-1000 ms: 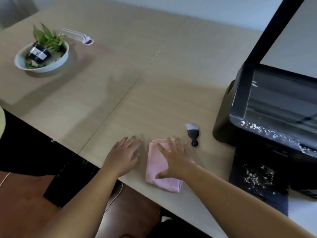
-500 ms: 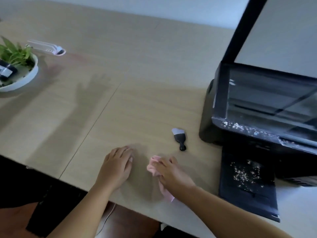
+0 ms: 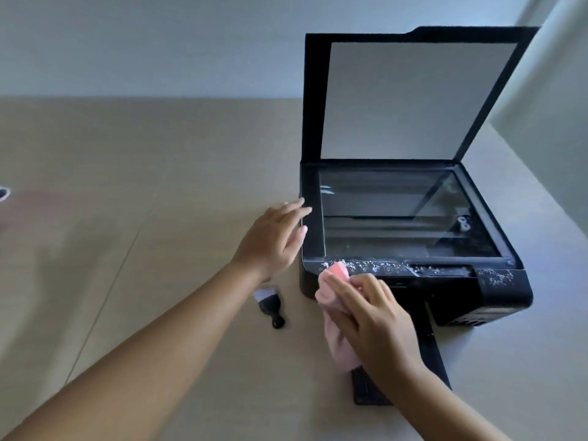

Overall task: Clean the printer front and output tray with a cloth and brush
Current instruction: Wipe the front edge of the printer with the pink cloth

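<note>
A black printer (image 3: 496, 291) sits on the wooden table with its scanner lid (image 3: 413, 100) raised. White crumbs speckle its front strip. My right hand (image 3: 375, 316) grips a pink cloth (image 3: 334, 288) and presses its top corner against the left end of that strip. The output tray (image 3: 436, 354) sticks out from the printer's front, largely hidden under my right hand and forearm. My left hand (image 3: 273, 240) is open, fingers spread, its fingertips at the printer's left side. A small black brush (image 3: 270, 303) with pale bristles lies on the table just left of the printer.
The wooden table (image 3: 127, 249) stretches far to the left, with a seam running diagonally across it. A small dark item (image 3: 3, 194) shows at the left border. A pale wall stands behind the printer and the table's right edge runs close beside it.
My right hand lifted the pink cloth off the table and brought it to the printer's front strip. My left hand rose from the table to the printer's left side. The view swung right.
</note>
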{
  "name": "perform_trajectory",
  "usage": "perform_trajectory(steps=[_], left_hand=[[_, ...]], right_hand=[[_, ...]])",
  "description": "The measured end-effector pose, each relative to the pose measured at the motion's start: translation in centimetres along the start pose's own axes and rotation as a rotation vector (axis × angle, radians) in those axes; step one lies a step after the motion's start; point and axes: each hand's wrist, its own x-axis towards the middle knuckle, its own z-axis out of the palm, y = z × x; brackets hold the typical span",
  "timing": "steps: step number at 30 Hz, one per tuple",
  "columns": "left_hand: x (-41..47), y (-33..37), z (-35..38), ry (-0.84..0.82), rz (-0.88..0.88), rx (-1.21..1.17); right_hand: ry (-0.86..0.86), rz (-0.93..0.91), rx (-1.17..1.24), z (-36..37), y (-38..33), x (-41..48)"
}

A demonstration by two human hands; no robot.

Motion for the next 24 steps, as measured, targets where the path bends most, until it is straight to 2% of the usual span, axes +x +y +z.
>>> perform_trajectory(steps=[4,8,12,18,24], left_hand=[[3.8,0.2,1.0,-0.090,0.067,-0.007],[4.7,-0.6,2.8,-0.192,0.038,-0.084],[4.5,-1.5,3.6,-0.172,0.067,-0.072],[4.6,-1.7,4.1,-0.196,0.035,-0.114],[4.8,-2.1,3.9,-0.260,0.050,-0.116]], right_hand=[[-0.023,0.115,-0.131,-0.3,0.2,3.1],[-0.080,0.129,-0.202,2.5,-0.3,4.9],[-0.086,0.116,-0.212,4.1,0.5,4.0],[0.019,0.148,-0.172,4.5,0.2,3.8],[-0.011,0.069,-0.199,4.4,1.2,3.2]])
